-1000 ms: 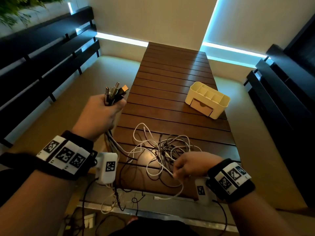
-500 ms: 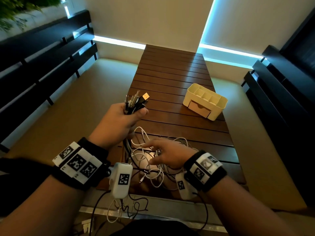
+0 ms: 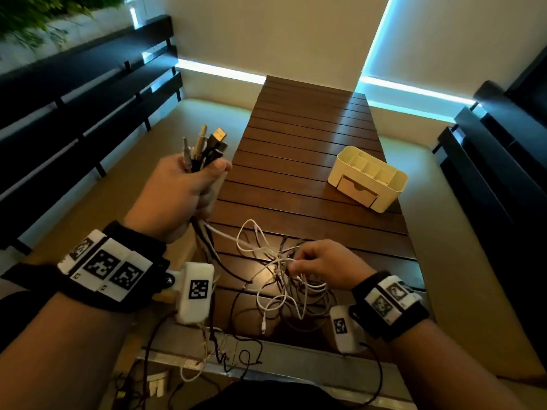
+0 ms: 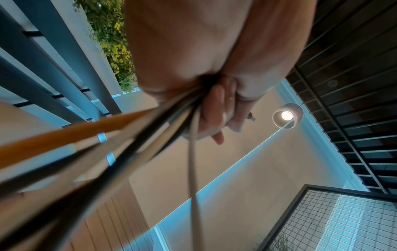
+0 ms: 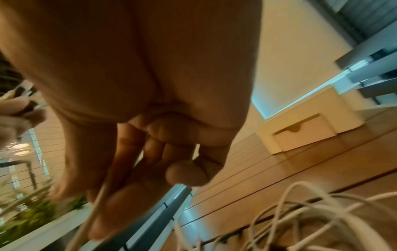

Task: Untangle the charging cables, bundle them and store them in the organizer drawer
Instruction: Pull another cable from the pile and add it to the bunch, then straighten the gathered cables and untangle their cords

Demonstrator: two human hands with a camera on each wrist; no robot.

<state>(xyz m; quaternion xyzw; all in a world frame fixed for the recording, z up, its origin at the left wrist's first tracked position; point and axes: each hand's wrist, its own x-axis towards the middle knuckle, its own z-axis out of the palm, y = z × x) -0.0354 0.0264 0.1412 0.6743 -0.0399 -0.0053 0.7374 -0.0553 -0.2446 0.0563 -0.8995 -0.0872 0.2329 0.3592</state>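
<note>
Plug ends (image 3: 207, 146) stand gathered in the left hand (image 3: 177, 196), lifted clear of the desk (image 3: 296, 149), so that, by the look of it, the cords hang from one fixed point and can be drawn out one at a time. In the head view its grip is clenched round that bunch. The right hand (image 3: 322, 263) sits low in the tangle of cables (image 3: 281, 279) at the near end of the desk, pinching a white strand with fingertips. The organizer (image 3: 368, 177) stands well apart toward the far right edge, its drawer (image 3: 358, 190) closed, so nothing is stored yet. Some loops dangle off the near edge by the wrist cameras' own leads, which could snag.

From the left wrist, the fingers (image 4: 217, 110) wrap tightly round several taut cords (image 4: 133, 141), white, black and orange, running toward the lens.

From the right wrist, a white cord (image 5: 96, 208) is nipped between thumb and fingers (image 5: 120, 220); loose white coils (image 5: 300, 220) lie below, and the shut drawer (image 5: 303, 134) faces this hand with bare slats between.
</note>
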